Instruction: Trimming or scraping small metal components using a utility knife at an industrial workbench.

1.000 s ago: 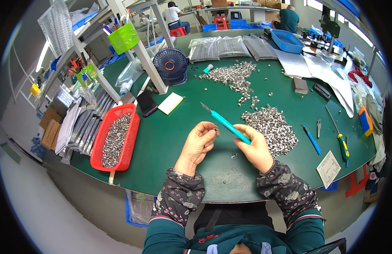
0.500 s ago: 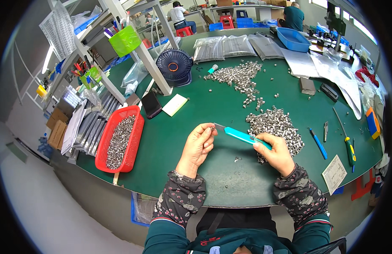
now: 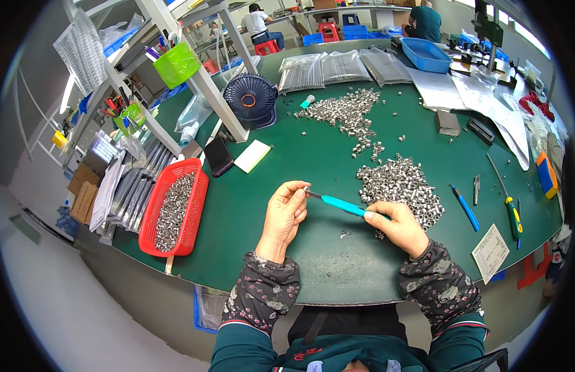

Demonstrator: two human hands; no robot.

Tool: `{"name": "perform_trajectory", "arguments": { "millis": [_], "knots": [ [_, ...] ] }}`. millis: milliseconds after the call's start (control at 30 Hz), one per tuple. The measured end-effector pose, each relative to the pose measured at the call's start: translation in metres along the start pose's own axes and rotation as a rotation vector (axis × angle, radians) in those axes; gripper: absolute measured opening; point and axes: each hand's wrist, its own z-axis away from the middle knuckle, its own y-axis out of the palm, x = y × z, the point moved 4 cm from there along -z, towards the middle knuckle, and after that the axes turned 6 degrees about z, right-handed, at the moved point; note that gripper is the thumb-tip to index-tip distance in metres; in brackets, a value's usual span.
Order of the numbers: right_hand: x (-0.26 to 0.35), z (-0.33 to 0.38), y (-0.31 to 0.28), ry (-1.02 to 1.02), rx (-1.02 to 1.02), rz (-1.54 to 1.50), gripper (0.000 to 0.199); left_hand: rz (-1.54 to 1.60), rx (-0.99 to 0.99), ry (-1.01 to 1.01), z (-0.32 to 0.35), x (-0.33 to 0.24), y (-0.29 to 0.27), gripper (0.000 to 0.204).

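Teal knife [image 3: 346,205] in your right hand [image 3: 400,227] looks light, grip its handle [image 3: 352,208]; left hand [image 3: 284,212] pinches a part [image 3: 307,188], probably slick metal.

Bench [image 3: 325,149], left: dark desk fan [image 3: 250,100] beside grey shelf post [image 3: 218,102]; black phone [image 3: 218,156] next to pale-yellow notepad [image 3: 253,156]. Far side: blue tray [image 3: 427,64]. Right: green-and-yellow screwdriver [image 3: 513,217], blue-handled tool [image 3: 465,209], printed paper slip [image 3: 490,253].
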Motion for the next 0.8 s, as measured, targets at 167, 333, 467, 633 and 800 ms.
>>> {"name": "perform_trajectory", "arguments": {
  "millis": [167, 333, 467, 633, 800],
  "knots": [
    [0.006, 0.003, -0.002, 0.031, -0.038, 0.097, 0.030, -0.112, -0.040, 0.031, 0.000, 0.000, -0.001, 0.013],
    [0.018, 0.007, -0.005, -0.189, -0.295, 0.375, 0.029, -0.168, -0.072, -0.002, 0.000, 0.000, -0.005, 0.014],
    [0.026, 0.012, -0.005, -0.289, -0.375, 0.481, 0.026, -0.200, -0.081, -0.012, -0.001, -0.001, -0.005, 0.014],
    [0.043, 0.017, -0.005, -0.465, -0.492, 0.688, 0.022, -0.115, -0.115, -0.081, 0.000, 0.000, -0.006, 0.013],
    [0.031, 0.014, -0.014, -0.416, -0.611, 0.512, 0.022, -0.041, -0.104, -0.103, -0.001, 0.003, -0.007, 0.014]
  ]
}}
